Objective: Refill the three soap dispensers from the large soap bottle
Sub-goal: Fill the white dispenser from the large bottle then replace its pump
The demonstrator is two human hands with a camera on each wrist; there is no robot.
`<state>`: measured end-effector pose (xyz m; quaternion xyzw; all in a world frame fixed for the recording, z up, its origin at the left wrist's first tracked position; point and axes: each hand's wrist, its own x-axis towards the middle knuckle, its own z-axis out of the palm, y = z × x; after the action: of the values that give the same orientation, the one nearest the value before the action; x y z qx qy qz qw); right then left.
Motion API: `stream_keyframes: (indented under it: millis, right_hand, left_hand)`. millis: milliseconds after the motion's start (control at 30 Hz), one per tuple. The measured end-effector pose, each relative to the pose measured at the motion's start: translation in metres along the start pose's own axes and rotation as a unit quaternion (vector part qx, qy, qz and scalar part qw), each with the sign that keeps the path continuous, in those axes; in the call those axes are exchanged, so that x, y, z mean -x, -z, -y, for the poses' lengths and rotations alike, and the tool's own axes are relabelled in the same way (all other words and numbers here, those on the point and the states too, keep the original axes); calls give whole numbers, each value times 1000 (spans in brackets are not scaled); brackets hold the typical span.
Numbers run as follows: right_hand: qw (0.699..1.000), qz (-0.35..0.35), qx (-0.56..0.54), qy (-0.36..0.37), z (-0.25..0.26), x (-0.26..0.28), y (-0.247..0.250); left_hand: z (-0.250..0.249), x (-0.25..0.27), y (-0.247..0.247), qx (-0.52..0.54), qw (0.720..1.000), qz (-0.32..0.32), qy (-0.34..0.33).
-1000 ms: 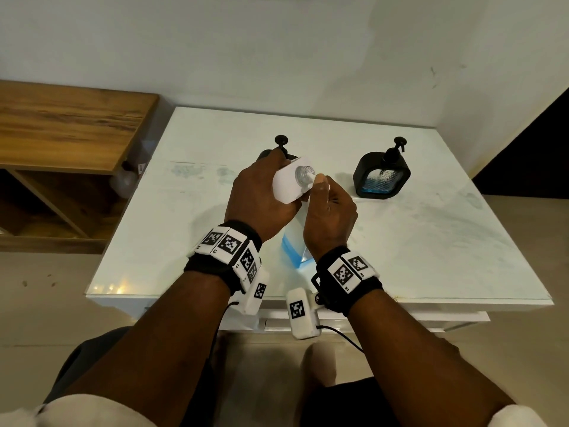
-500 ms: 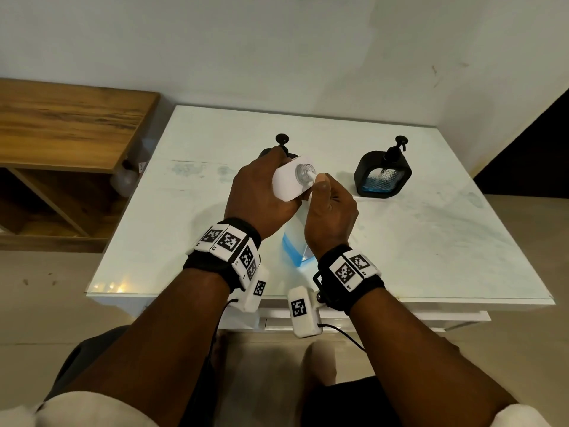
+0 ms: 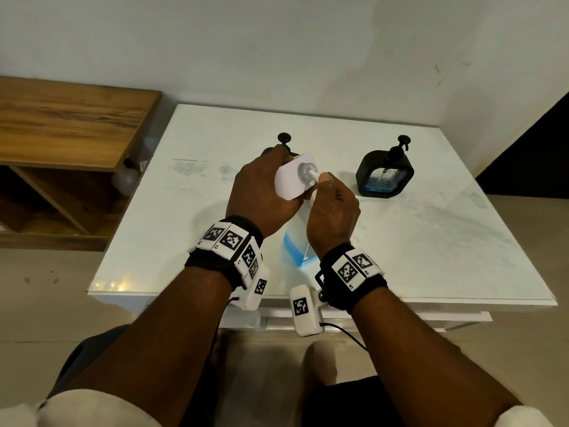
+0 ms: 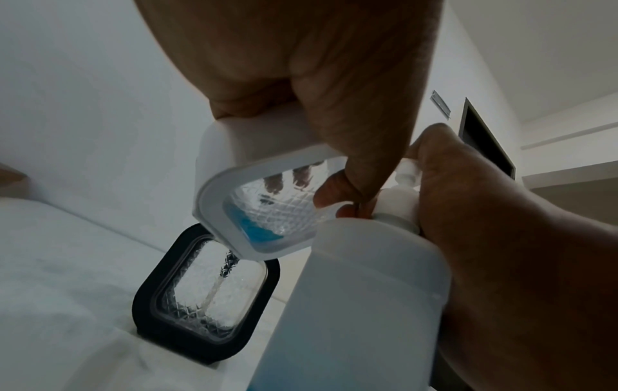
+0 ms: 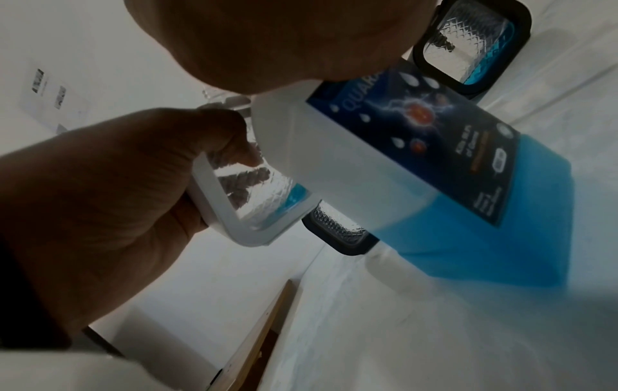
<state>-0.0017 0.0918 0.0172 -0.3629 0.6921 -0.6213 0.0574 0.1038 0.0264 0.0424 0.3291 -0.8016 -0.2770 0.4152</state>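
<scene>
My left hand (image 3: pixel 258 192) grips a white soap dispenser (image 3: pixel 292 180), lifted off the table and tilted so its open threaded neck faces me. A little blue soap pools in its lower corner (image 4: pixel 257 232). The large translucent soap bottle (image 3: pixel 295 245) stands on the table below, blue soap filling its bottom part (image 5: pixel 501 238). My right hand (image 3: pixel 332 208) curls around that bottle's white pump head, whose nozzle points into the dispenser's neck. One black dispenser (image 3: pixel 385 177) stands to the right; another (image 4: pixel 200 304) sits behind my left hand, nearly empty.
The white table (image 3: pixel 431 241) stands against a pale wall, with bare surface left and right of my hands. A wooden shelf unit (image 3: pixel 61 124) adjoins the table's left side. The table's front edge is just under my wrists.
The white dispenser has turned its neck a little more toward me, and the pump's white nozzle now shows at the opening. Both hands keep their grips.
</scene>
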Motion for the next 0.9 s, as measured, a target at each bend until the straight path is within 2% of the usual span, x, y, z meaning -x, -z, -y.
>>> stream_keyframes:
  millis: [433,800,900]
  right_hand:
    - [1000,-1,0,21,-2,2,-1]
    - [998,-17,-50,35,0,-1,-3]
    - [999,-14,-48,21,0,-3,-4]
  left_hand:
    - [0,0,0,5,1000,3,5]
    - [4,-2,-4,-2,1000,7,0]
    - [3,0,-3,6,1000,0,-2]
